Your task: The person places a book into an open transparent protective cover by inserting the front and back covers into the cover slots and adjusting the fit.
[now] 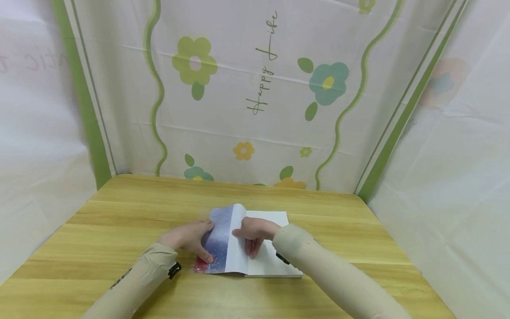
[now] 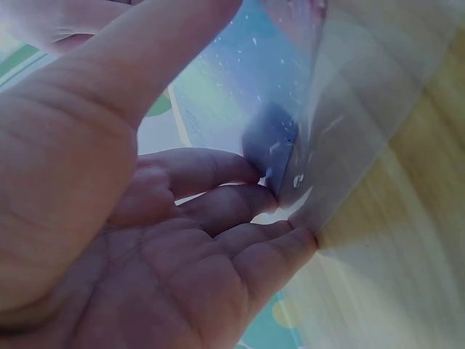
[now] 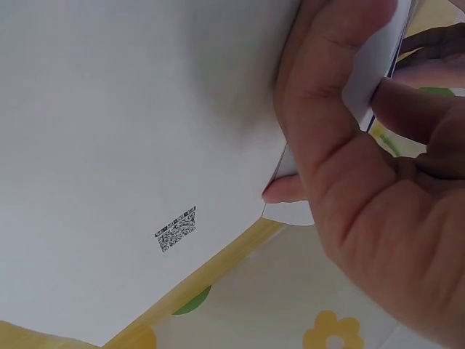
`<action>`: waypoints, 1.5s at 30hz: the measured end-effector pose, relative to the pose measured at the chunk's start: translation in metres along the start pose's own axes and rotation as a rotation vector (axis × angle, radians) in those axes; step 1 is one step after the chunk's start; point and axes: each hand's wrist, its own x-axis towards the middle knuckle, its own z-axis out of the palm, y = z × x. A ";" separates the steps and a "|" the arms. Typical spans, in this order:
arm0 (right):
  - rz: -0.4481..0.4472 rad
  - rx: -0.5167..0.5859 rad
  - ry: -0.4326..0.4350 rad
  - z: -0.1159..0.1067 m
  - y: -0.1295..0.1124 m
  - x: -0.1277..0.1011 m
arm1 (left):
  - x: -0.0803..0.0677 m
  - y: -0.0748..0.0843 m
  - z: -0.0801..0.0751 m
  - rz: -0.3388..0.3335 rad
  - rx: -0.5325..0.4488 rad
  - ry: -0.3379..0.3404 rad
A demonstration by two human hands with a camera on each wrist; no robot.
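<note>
Book [image 1: 238, 252] lies open on the wood table [image 1: 159, 208], roughly mid-width, well short of both side edges and the far edge. Left hand [image 1: 189, 237] is on the outer side of the purple-blue printed cover [image 1: 219, 239]: thumb near the bottom corner by the red patch, fingers near the top, wide gap between thumb and fingers. In the left wrist view those fingertips touch clear film [image 2: 378, 123] that runs past the cover edge over the wood.

Right hand [image 1: 255, 228] is at the middle of the book: thumb on the white flap [image 1: 237, 261], index bent, other fingers down toward the white page [image 1: 271, 263]. Cannot tell if thumb and index clamp the flap or only press it. Flap bows up, highest at its far end. Small printed code [image 3: 176, 230] sits near one page edge.

Room: wood on both sides and behind, up to the flowered cloth [image 1: 239, 124]. Tightest spot is between the two hands, just the cover and flap width
</note>
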 end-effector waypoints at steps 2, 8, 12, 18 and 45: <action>0.016 -0.025 0.015 0.002 -0.003 0.001 | -0.001 0.000 0.000 0.002 -0.001 0.002; 0.033 -0.106 0.065 0.009 -0.011 0.005 | -0.001 0.000 0.001 0.020 0.016 0.001; 0.031 -0.096 0.068 0.010 -0.012 0.006 | -0.001 0.000 0.001 0.026 0.013 0.005; 0.062 -0.096 0.083 0.008 -0.007 0.004 | -0.001 -0.001 0.002 0.022 -0.007 0.009; 0.023 -0.119 0.124 0.015 -0.013 0.008 | -0.002 0.003 0.000 0.028 0.006 0.006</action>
